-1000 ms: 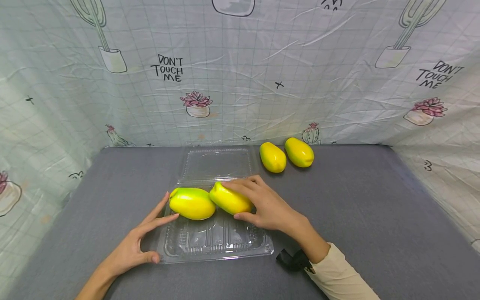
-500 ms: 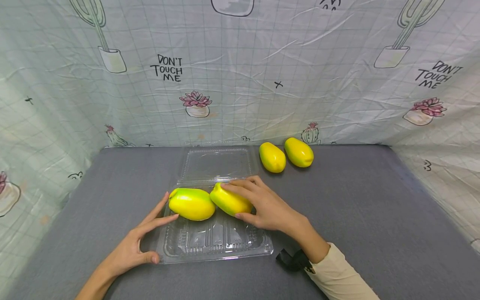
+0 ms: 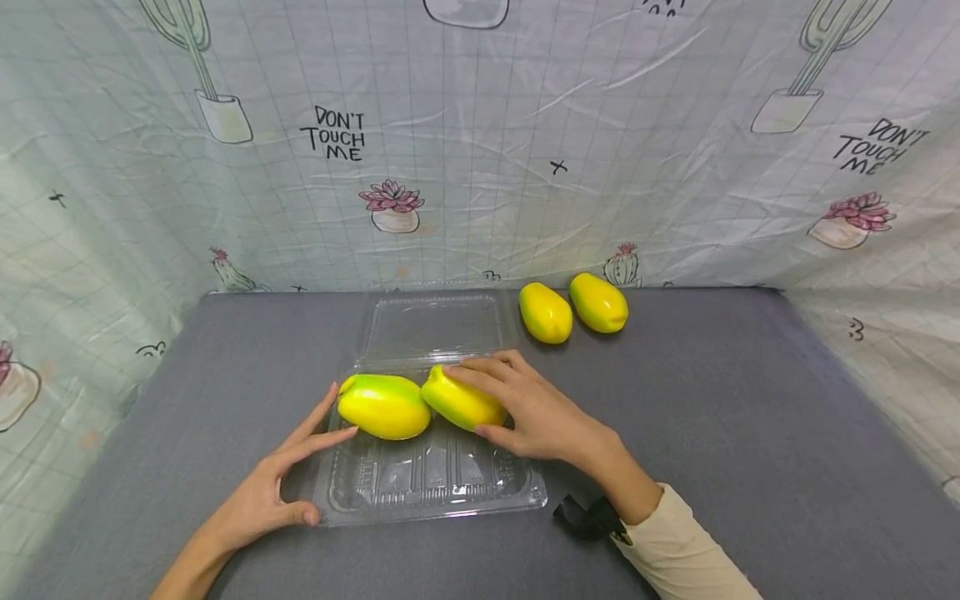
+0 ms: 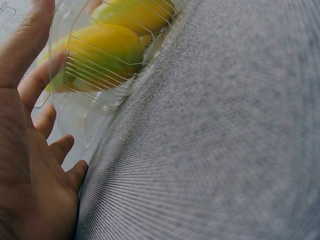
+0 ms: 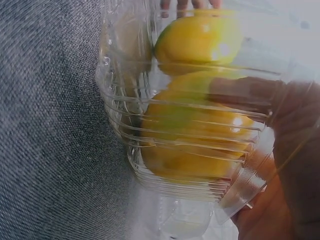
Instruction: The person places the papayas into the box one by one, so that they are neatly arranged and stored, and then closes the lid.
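Note:
A clear plastic clamshell box [image 3: 435,510] lies open on the grey table, its lid [image 3: 438,329] folded back. Inside its rear half sit two oval, yellow-green fruits. My right hand [image 3: 525,408] grips the right fruit [image 3: 459,400], fingers over its top and thumb on the near side. That fruit is tilted against the left fruit [image 3: 384,407]. My left hand [image 3: 273,483] is spread along the box's left side, thumb at the near corner and fingertips beside the left fruit. In the right wrist view, the held fruit [image 5: 192,135] shows through the ribbed wall.
Two more yellow fruits, one nearer [image 3: 546,313] and one farther right [image 3: 598,302], rest beside the lid at the back. A patterned cloth [image 3: 480,167] hangs behind the table [image 3: 712,400]. A black strap [image 3: 588,518] is at the right wrist.
The fruit in my right hand has shifted very slightly to the right. My left hand, the box and the other fruits stay where they were.

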`<state>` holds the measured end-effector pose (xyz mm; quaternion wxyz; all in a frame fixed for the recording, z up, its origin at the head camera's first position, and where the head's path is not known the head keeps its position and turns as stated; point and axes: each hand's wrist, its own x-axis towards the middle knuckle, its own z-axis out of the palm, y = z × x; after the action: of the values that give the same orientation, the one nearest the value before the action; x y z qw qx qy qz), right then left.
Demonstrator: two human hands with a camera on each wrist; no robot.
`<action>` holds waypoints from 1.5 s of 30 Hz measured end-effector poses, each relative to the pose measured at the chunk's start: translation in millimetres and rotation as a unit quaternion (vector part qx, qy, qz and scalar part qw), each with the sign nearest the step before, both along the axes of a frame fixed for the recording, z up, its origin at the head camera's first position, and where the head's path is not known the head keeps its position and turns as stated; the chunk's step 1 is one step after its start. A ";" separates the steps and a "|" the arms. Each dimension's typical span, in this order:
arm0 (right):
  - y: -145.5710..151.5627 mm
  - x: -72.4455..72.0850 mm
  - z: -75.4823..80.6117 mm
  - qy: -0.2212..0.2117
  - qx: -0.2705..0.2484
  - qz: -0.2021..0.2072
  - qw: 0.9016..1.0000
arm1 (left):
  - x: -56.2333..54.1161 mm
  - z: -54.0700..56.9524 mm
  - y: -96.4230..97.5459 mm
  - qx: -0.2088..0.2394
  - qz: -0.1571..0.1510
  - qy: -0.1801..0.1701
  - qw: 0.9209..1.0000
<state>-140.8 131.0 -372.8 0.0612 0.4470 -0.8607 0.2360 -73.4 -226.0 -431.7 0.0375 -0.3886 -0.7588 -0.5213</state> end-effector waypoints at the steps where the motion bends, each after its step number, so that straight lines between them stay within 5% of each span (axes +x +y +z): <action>1: 0.0 -0.3 0.4 0.001 0.000 0.000 1.000 | -0.2 0.1 0.1 0.000 0.001 0.000 1.000; 24: -0.1 0.8 5.7 0.011 0.005 -0.009 1.000 | -1.5 0.0 0.8 0.004 0.000 0.002 1.000; 45: 13.5 -1.4 23.3 -0.016 -0.066 -0.046 0.997 | -1.6 -0.3 0.2 0.007 -0.003 0.000 1.000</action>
<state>-142.2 144.5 -349.6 0.0880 0.3985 -0.8634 0.2966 -75.1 -225.8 -432.0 0.0392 -0.3904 -0.7539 -0.5270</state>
